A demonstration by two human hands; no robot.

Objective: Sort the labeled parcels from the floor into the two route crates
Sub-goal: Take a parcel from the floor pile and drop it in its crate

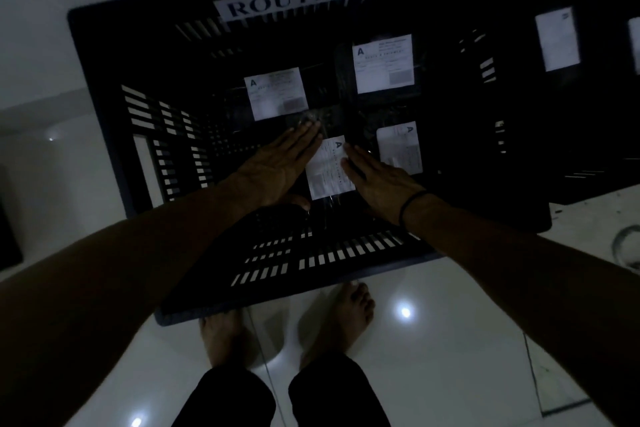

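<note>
Both hands (277, 170) flank black parcel (329, 170), white "A" label.

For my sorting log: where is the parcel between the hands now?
The parcel lies inside the ROUTE A crate, near its front wall, between left hand and right hand.

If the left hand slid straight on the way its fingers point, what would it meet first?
Probably the far-right A parcel; the left hand points up-right over dark wrap first, though depth is unclear.

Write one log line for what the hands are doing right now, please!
left hand open | right hand open | both flat beside parcel | inside Route A crate | three other A parcels there
</note>
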